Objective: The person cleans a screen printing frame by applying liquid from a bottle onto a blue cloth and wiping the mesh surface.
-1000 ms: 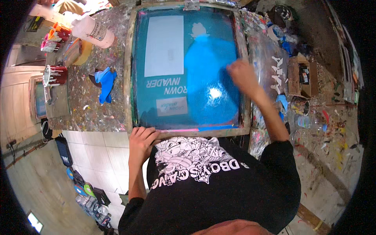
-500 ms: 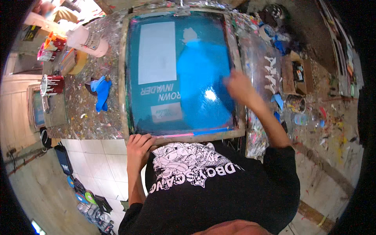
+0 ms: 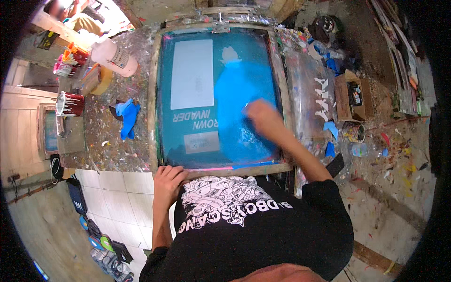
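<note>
A paint-spattered worktable [image 3: 117, 150] fills the view, and on it lies a wood-framed printing screen [image 3: 217, 94] with teal mesh. A wide patch of bright blue ink [image 3: 235, 103] covers the screen's right half, running from about 12 o'clock down to the near rail at 6 o'clock; the left half, with its pale rectangular stencil panel [image 3: 192, 73], shows no ink, so by my judgement the spreading is roughly half done. The right hand [image 3: 263, 117] rests on the ink at about 3 o'clock of the mesh, blurred, so whether its fingers are apart or closed on something cannot be told. The left hand [image 3: 168, 181] presses the frame's near-left corner at 7 o'clock, fingers together and curled over the rail. Crumpled blue gloves [image 3: 127, 117] lie at 9 o'clock.
</note>
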A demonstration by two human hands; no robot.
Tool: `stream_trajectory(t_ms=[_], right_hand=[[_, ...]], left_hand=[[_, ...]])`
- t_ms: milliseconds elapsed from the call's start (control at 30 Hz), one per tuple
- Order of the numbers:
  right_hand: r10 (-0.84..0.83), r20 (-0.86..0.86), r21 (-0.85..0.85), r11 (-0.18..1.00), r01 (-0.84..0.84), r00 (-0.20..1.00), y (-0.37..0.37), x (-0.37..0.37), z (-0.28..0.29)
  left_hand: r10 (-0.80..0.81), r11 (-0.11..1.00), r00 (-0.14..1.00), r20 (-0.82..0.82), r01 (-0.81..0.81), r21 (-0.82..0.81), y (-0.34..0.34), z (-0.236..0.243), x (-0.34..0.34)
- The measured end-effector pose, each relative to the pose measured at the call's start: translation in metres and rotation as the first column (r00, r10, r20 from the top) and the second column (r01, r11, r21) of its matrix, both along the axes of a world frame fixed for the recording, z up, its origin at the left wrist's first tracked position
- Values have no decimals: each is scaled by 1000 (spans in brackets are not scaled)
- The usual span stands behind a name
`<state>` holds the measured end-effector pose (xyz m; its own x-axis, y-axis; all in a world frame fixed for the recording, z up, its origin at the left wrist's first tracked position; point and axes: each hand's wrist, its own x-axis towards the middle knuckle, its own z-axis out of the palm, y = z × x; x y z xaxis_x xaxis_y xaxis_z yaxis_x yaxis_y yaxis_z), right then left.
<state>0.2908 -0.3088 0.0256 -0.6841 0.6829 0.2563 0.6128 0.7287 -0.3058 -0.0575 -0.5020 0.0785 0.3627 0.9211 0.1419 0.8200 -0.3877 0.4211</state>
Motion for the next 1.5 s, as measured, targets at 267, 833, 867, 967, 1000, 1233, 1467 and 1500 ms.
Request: stream_trajectory(t_ms=[267,833,867,967,1000,1233,1467,1500], right_hand=[[-45,-3,2,999,45,999,94,-13,-29],[50,490,-131,991,17,870,-4,26,22],[141,564,-261,965,13,813,-34,27,14],[431,441,-460,862,-214,787,-79,-4,50],[375,449,-436,884,-167,811,-68,3,37],[-146,291,-9,988,155,946,66,20,6],[133,70,212,967,-145,989,35,-51,-36],[8,209,150,988,-40,978,56,-38,-34]], left_hand=[[24,1000,1000,5,-24,-13,-3,-1,2],[36,999,999,13,-36,25,-6,-10,1],[27,1000,999,34,-28,12,-2,-7,4],[25,1000,1000,17,-25,16,-3,-9,4],[32,999,999,17,-33,10,-6,-10,5],[13,1000,1000,-23,-12,17,-4,-16,1],[38,999,998,-50,-37,12,-5,-12,9],[40,999,998,-50,-40,-4,-6,-10,9]])
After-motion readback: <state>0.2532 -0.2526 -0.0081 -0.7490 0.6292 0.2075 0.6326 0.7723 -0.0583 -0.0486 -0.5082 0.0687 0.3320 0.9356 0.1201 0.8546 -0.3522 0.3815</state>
